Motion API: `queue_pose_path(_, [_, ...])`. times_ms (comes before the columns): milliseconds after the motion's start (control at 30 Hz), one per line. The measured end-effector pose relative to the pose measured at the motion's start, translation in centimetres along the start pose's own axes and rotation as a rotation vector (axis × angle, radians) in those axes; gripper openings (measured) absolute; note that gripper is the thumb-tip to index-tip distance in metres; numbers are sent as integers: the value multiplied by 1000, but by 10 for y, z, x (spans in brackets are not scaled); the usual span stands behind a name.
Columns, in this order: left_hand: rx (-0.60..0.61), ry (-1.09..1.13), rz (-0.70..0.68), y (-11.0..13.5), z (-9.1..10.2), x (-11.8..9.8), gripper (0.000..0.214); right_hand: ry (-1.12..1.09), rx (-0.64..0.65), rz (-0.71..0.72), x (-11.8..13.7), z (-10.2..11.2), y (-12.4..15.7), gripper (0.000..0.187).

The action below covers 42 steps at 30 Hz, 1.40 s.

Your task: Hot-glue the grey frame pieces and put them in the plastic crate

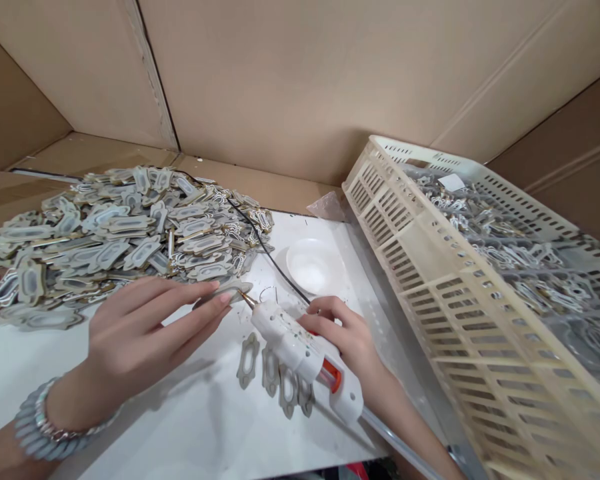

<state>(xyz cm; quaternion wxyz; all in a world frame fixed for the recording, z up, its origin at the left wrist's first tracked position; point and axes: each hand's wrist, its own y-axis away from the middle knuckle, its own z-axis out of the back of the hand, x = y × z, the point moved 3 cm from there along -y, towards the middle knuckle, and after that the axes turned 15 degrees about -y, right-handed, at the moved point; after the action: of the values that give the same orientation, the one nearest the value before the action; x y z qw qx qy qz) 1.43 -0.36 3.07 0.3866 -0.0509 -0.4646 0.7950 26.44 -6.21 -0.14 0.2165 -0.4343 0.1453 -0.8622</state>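
My right hand (347, 337) is wrapped round a white glue gun (305, 350) with an orange trigger, its metal nozzle pointing left. The nozzle tip touches a flat ornate frame-shaped piece (225, 294) that my left hand (145, 323) pinches between its fingertips just above the white board (195, 420). My left wrist wears a beaded bracelet (43, 423). Several similar pieces (275, 377) lie in a row on the board under the glue gun.
A large heap of the same pieces (110, 233) covers the left of the board. A small white bowl (313, 265) sits behind the glue gun. A cream slotted plastic crate (480, 300) with more pieces stands on the right. Cardboard walls (300, 80) enclose the space.
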Motion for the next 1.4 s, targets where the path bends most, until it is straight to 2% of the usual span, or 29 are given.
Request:
queue_pose_path(400, [-40,-52,-16,-3,0,-2,13,-3,0,-40,-4,-1,3,26])
queue_pose_path(633, [-23,-47,1,-3,0,-2,13,-124,-18,-214,-12,-3,7,24])
queue_pose_path(800, [-24,-27,-7,-2,0,0,16,-194,-63,-388,-16,-4,8,20])
queue_pose_path(933, [-21,-13,-16,-2,0,-2,18,-155,3,-291,-10,-2,5,22])
queue_pose_path(1067, [-21,-21,-3,-2,1,-3,17,-108,6,-284,-10,0,5,22])
queue_pose_path(1300, [-11,-26,30,-3,0,-1,16,-32,13,-144,-4,0,3,26])
queue_pose_path(1400, [34,-32,66,-5,1,-1,17,-21,0,-104,-2,0,2,25])
